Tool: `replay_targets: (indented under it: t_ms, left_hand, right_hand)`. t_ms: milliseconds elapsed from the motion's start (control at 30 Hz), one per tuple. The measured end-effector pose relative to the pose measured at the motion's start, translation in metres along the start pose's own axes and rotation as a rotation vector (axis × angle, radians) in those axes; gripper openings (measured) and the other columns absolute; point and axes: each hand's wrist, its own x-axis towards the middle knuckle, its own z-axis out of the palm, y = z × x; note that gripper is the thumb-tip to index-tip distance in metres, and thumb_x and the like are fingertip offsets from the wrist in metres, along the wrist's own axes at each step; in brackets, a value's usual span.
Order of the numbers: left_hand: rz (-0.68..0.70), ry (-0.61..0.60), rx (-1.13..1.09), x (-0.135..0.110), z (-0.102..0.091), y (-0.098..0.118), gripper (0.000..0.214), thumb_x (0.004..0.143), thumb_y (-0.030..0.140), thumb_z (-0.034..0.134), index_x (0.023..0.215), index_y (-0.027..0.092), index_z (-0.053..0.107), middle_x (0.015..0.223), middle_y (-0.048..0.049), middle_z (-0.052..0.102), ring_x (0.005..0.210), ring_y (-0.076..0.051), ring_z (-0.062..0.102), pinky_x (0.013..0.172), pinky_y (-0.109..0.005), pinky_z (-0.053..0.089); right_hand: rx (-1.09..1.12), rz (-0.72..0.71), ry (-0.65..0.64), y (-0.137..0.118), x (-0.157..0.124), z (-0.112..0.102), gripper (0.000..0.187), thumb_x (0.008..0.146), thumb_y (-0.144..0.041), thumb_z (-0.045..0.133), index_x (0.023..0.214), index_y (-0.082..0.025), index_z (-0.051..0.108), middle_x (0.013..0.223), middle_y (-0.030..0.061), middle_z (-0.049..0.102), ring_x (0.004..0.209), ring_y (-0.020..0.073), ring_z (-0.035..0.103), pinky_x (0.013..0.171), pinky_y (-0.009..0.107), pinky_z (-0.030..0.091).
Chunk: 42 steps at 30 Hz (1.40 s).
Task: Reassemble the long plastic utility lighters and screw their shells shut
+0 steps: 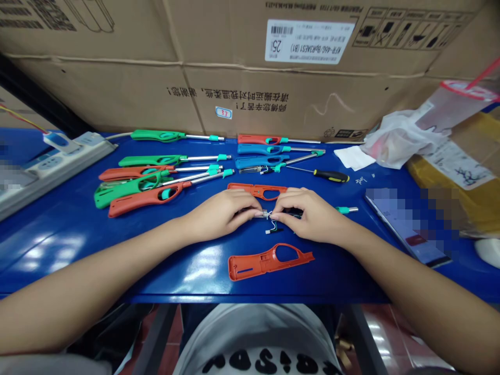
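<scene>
Above the blue table, my left hand (230, 212) is closed around a small clear lighter fuel tank (264, 214), most of it covered by the fingers. Close beside it, my right hand (307, 214) pinches a thin white wire (273, 225) at the tank's end. A small black part with a white tip (269, 231) hangs below the fingertips. A metal lighter tube with a teal tip (347, 210) sticks out past my right hand. One orange handle shell half (269, 259) lies in front of my hands, and another orange shell half (258, 189) lies just behind them.
Assembled green and orange lighters (144, 200) lie at the left; blue and orange ones (258, 149) lie at the back. A screwdriver (332, 176), a white tissue (353, 157) and a phone (406, 224) are to the right. A power strip (66, 161) borders the left, a cardboard box (148, 99) the back.
</scene>
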Motion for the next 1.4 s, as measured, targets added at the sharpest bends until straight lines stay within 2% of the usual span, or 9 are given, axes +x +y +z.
replay_targets:
  t_ms: [333, 567, 700, 833, 967, 1100, 1267, 1400]
  left_hand:
    - [-0.026, -0.063, -0.058, 0.000, -0.002, 0.001, 0.022, 0.105, 0.029, 0.052, 0.105, 0.018, 0.071, 0.099, -0.0058, 0.076, 0.091, -0.018, 0.071, 0.086, -0.030, 0.053]
    - [-0.042, -0.029, -0.022, -0.003, -0.010, -0.002, 0.023, 0.105, 0.031, 0.052, 0.107, 0.018, 0.071, 0.103, -0.0066, 0.077, 0.096, -0.019, 0.072, 0.090, -0.031, 0.054]
    - [-0.050, -0.035, -0.036, -0.003, -0.010, 0.000, 0.024, 0.105, 0.032, 0.053, 0.107, 0.018, 0.071, 0.103, -0.0054, 0.076, 0.094, -0.018, 0.072, 0.089, -0.029, 0.053]
    - [-0.062, -0.037, -0.063, -0.002, -0.007, 0.003, 0.024, 0.105, 0.032, 0.052, 0.108, 0.017, 0.071, 0.103, -0.0053, 0.076, 0.094, -0.017, 0.072, 0.087, -0.028, 0.053]
    - [-0.061, -0.040, -0.081, -0.002, -0.004, 0.005, 0.023, 0.105, 0.032, 0.054, 0.106, 0.018, 0.072, 0.101, -0.0052, 0.076, 0.092, -0.018, 0.072, 0.086, -0.028, 0.053]
    - [-0.046, -0.045, -0.095, -0.001, -0.003, 0.006, 0.022, 0.104, 0.032, 0.055, 0.106, 0.018, 0.072, 0.101, -0.0049, 0.076, 0.091, -0.017, 0.072, 0.085, -0.027, 0.053]
    - [-0.052, -0.047, -0.105, -0.001, -0.001, 0.006, 0.021, 0.103, 0.031, 0.057, 0.107, 0.018, 0.073, 0.100, -0.0047, 0.077, 0.091, -0.017, 0.072, 0.085, -0.028, 0.053]
    - [-0.051, -0.052, -0.104, 0.000, -0.003, 0.006, 0.022, 0.103, 0.031, 0.057, 0.106, 0.017, 0.074, 0.099, -0.0046, 0.077, 0.090, -0.016, 0.072, 0.086, -0.027, 0.053]
  right_hand:
    - [0.033, -0.003, -0.033, -0.002, -0.001, 0.001, 0.016, 0.094, -0.021, 0.067, 0.079, -0.021, 0.070, 0.081, -0.0001, 0.074, 0.082, 0.0179, 0.064, 0.091, 0.039, 0.041]
    - [0.037, -0.003, -0.012, 0.007, -0.004, -0.010, 0.016, 0.094, -0.021, 0.064, 0.079, -0.022, 0.070, 0.083, 0.0021, 0.075, 0.082, 0.0185, 0.064, 0.085, 0.037, 0.046]
    - [-0.012, -0.023, -0.052, 0.006, -0.006, -0.011, 0.009, 0.093, -0.023, 0.066, 0.090, -0.024, 0.075, 0.097, 0.0020, 0.078, 0.094, 0.0194, 0.067, 0.094, 0.040, 0.044]
    - [-0.047, -0.028, -0.005, 0.001, -0.005, -0.006, 0.015, 0.095, -0.029, 0.066, 0.105, -0.024, 0.076, 0.106, 0.0042, 0.077, 0.102, 0.0213, 0.066, 0.097, 0.042, 0.042]
    - [0.004, -0.033, 0.054, 0.001, -0.001, -0.001, 0.015, 0.098, -0.031, 0.064, 0.095, -0.023, 0.076, 0.097, 0.0037, 0.077, 0.095, 0.0201, 0.065, 0.091, 0.040, 0.043]
    - [0.028, -0.022, 0.049, 0.002, 0.001, 0.001, 0.014, 0.097, -0.027, 0.065, 0.086, -0.022, 0.073, 0.088, 0.0014, 0.076, 0.089, 0.0182, 0.065, 0.088, 0.038, 0.042]
    - [0.021, -0.034, 0.039, 0.000, 0.001, 0.002, 0.012, 0.096, -0.025, 0.067, 0.086, -0.021, 0.072, 0.086, 0.0002, 0.075, 0.087, 0.0172, 0.064, 0.088, 0.037, 0.040]
    - [-0.030, -0.025, 0.051, 0.000, 0.000, 0.002, 0.014, 0.099, -0.027, 0.063, 0.091, -0.022, 0.074, 0.093, 0.0012, 0.076, 0.093, 0.0186, 0.065, 0.090, 0.039, 0.039]
